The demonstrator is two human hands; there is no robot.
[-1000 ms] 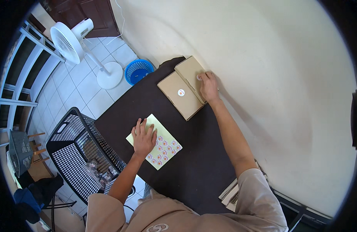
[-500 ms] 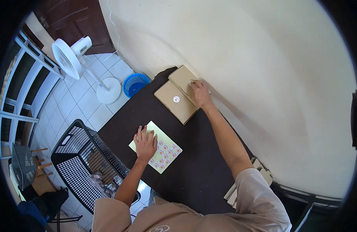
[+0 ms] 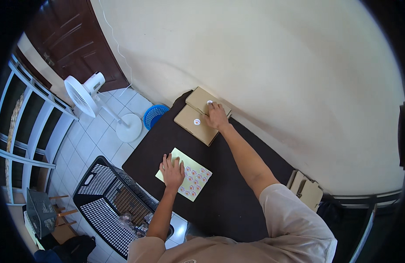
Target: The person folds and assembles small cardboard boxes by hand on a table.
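My left hand (image 3: 172, 172) lies flat with fingers spread on a pale yellow-green sticker sheet (image 3: 194, 193). Several round stickers with an orange-red centre cover the sheet's right part; the hand hides some of its left part. Farther off, my right hand (image 3: 217, 116) is over two brown cardboard boxes lying side by side. Its bunched fingertips are at a round white sticker (image 3: 209, 102) on the far box (image 3: 198, 97), partly covering it. The near box (image 3: 191, 113) bears a similar round sticker (image 3: 197, 122) near its middle.
Both boxes and the sheet are on a dark-covered table (image 3: 237, 179) against a cream wall. Left of it stand a black basket (image 3: 112, 199) holding clear-wrapped items, a blue basket (image 3: 155, 116) and a white fan (image 3: 129, 127). Folded cardboard pieces (image 3: 304, 189) are at the right edge.
The view has shifted, so the scene sits lower in the picture. My right hand remains at the sticker on the far box, its fingers now more bent over it. My left hand stays on the sheet.
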